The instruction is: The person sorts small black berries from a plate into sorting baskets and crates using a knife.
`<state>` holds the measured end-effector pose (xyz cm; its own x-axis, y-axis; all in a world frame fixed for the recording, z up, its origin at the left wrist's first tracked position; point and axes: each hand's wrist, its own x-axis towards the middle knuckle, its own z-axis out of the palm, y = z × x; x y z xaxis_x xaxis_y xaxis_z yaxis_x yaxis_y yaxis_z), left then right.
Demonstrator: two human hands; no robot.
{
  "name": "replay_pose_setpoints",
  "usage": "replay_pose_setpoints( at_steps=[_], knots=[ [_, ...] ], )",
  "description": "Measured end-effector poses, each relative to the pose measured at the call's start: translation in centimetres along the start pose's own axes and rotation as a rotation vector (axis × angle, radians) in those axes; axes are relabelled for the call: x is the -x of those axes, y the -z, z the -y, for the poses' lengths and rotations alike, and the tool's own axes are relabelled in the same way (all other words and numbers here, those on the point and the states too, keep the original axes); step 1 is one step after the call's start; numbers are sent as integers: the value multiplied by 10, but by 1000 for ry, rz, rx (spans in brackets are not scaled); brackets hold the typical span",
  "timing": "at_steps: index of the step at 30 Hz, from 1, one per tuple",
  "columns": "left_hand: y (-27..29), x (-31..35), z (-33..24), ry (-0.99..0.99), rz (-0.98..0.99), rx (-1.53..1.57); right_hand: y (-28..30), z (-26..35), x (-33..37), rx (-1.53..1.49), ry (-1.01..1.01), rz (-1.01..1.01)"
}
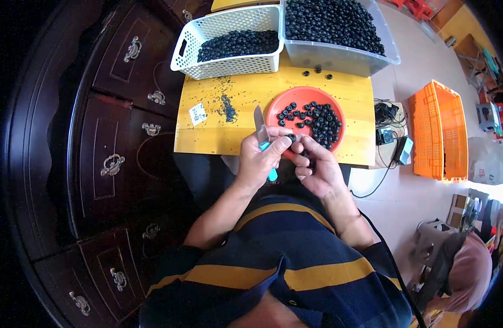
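Note:
My left hand [257, 161] is closed around a small knife [260, 124]. The teal handle lies in the palm, and the blade points up and away from me. Between the thumb and forefinger of that hand is a small black ring-shaped part [292, 138]. My right hand [321, 170] meets it from the right, its fingers curled and pressed together beside the part. Something dark shows under those fingers, too hidden to name. Both hands are at the table's near edge, over the lower rim of a red round tray [273, 109] holding many similar black parts [322, 123].
A white perforated basket [229, 68] and a clear plastic bin [344, 57], both full of black parts, stand at the yellow table's [207, 136] far side. Black scraps [227, 109] and a paper label [198, 114] lie left. An orange crate [440, 131] stands right; dark drawers [109, 147] border the left.

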<state>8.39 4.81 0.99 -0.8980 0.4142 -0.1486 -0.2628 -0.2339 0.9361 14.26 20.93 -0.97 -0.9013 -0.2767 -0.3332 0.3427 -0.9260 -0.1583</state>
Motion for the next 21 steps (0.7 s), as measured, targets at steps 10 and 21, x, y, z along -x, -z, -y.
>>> replay_pose_setpoints(
  at_steps=[10,21],
  knots=[
    [-8,8,9,-425,-9,-482,-15,-14,6,165,95,-49],
    [2,14,-14,-264,353,-462,-10,15,17,736,118,247]
  ],
)
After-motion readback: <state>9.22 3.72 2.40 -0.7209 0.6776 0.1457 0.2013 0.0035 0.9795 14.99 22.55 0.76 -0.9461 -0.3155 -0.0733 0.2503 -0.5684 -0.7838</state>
